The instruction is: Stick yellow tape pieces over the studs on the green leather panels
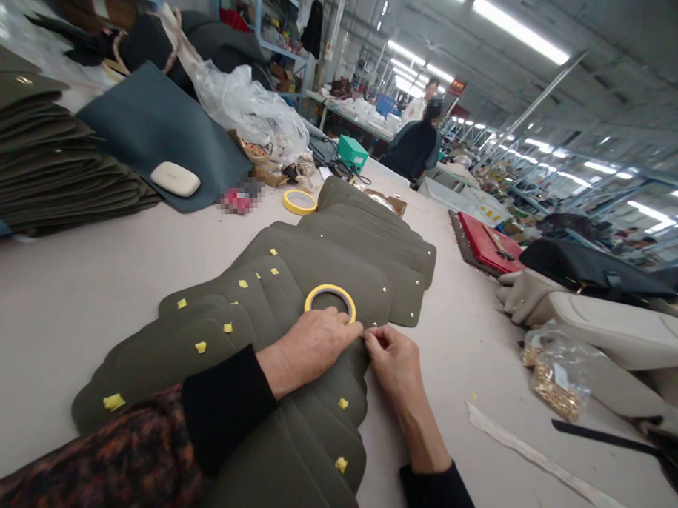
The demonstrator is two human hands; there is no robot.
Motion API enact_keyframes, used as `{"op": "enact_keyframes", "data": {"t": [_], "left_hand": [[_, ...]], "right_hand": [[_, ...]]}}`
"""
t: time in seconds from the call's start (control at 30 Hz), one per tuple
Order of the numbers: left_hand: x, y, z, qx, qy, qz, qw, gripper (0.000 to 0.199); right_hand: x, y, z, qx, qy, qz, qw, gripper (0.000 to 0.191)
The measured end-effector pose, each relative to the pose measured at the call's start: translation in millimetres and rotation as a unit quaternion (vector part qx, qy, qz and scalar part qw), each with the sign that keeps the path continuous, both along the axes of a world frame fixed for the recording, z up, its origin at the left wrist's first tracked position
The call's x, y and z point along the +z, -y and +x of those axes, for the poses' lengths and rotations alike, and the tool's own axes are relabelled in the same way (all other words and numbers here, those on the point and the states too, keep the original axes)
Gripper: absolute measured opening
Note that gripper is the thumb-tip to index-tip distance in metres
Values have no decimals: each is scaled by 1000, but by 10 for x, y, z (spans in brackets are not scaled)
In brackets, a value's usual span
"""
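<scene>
My left hand (314,345) is closed on a roll of yellow tape (330,290), low over a spread of overlapping olive-green panels (339,246). Close to its fingertips, my right hand (395,359) makes a pinch at the panels' right edge. What sits between those fingers is too small to make out. Small bits of yellow tape (201,348) stick to the nearer panels, along both sides. The farther panels show small metal studs (385,289) near their right corners. A second roll of yellow tape (300,203) lies flat beyond the panels.
At left stands a tall stack of olive-green pieces (52,168). A white oval case (175,179) lies on a dark blue sheet (145,120). To the right are a hammer (499,242) on a red pad, beige bags (614,326) and gold hardware (555,383). A person (416,144) sits farther back.
</scene>
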State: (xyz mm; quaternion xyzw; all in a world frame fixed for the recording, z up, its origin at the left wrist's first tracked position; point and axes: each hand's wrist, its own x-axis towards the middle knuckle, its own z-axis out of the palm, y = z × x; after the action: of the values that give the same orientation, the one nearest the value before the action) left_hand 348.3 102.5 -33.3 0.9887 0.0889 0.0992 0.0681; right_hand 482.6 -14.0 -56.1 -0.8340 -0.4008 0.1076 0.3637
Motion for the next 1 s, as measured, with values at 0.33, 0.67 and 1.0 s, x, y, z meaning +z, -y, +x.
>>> {"op": "enact_keyframes", "data": {"t": [0.33,0.67,1.0], "left_hand": [[-137,-34,-18,-7,43,10,999,9],[-135,-66,-4,-33,42,28,998,9],[-18,-138,-39,-53,90,-40,994,15]], "right_hand": [[-5,146,118,2,143,20,990,26],[-62,58,3,33,185,-72,980,16],[130,39,-10,59,84,-145,984,16]]}}
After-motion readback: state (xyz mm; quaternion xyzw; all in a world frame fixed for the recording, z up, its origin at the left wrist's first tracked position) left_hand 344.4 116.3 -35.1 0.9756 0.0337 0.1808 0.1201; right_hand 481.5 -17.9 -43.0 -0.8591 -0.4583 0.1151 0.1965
